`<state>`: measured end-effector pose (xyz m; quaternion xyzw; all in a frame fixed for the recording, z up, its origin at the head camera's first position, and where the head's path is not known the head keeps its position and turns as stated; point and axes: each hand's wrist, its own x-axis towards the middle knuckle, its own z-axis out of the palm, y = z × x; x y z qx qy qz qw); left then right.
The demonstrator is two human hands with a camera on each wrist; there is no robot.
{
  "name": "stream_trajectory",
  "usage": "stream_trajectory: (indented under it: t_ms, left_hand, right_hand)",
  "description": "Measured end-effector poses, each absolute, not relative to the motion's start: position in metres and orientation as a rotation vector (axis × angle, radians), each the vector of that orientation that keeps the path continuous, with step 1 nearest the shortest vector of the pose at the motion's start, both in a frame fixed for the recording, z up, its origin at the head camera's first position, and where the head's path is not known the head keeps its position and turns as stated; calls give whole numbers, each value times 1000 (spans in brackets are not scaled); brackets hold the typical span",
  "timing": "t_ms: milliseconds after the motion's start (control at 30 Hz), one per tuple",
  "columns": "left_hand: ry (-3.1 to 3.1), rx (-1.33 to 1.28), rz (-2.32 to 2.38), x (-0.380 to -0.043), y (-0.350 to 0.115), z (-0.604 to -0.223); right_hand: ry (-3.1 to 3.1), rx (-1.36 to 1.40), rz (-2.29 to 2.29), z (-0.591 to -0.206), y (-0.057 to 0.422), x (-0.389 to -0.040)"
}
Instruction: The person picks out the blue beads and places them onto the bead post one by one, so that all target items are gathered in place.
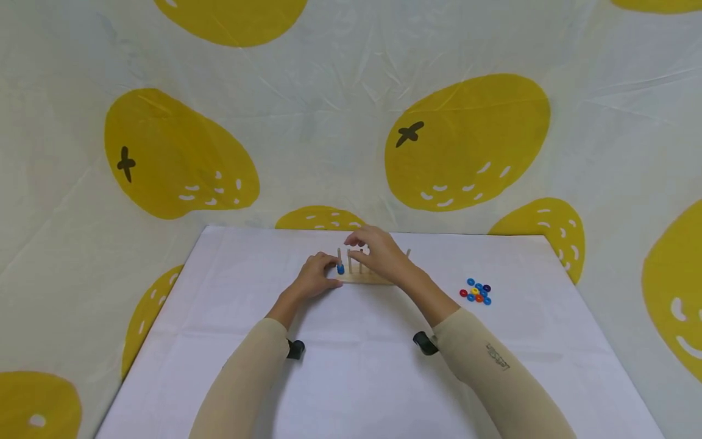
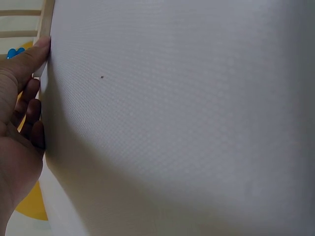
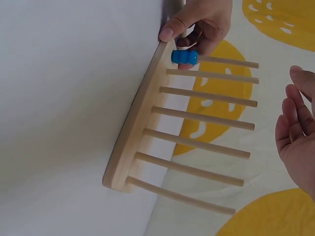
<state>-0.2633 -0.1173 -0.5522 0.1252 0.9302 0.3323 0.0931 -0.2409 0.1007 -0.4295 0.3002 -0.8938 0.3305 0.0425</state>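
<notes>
A wooden peg board (image 3: 125, 132) with a row of upright pegs stands toward the far side of the table. Blue beads (image 3: 184, 57) sit stacked at the foot of its leftmost peg; the other pegs are bare in the right wrist view. My left hand (image 1: 317, 275) grips the board's left end, thumb along the front edge and fingers behind. Over the pegs hovers my right hand (image 1: 384, 250), thumb and forefinger apart. In the right wrist view, this right hand (image 3: 301, 142) is beyond the peg tips with loosely bent fingers, and nothing shows in it.
Loose beads lie in a cluster to the right of the board, among them a red bead (image 1: 463, 293), a yellow bead (image 1: 475, 291), an orange bead (image 1: 479, 299) and several blue ones. A white cloth (image 1: 351, 378) covers the table. Behind hangs a patterned curtain (image 1: 323, 152).
</notes>
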Motion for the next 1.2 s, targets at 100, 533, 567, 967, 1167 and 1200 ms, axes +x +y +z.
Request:
stream_trajectory:
  t_ms: [100,533,567,967,1167,1200]
  left_hand:
    - [2759,362,984,-263,-117,-552]
    - [2767,373,986,-263,-116,-550]
    - [2765,376,990,-263,-116,-549]
    - [2753,386,1003,-262,-116,-548]
    - [2749,378,995,-261,-116,-548]
    - [2752,378,990,-261,-116,-548]
  right_hand:
    - [-2713,889,1027,-429,108,-234]
    - [-2628,795,1066,-434,156,-200]
    - [-2614,797,1066,-434,161,-198]
    - [-2613,660,1002,-467,224,-176]
    - [-2641,585,960,-485,262,-167]
    - [-2656,568,950,-489,268,-166]
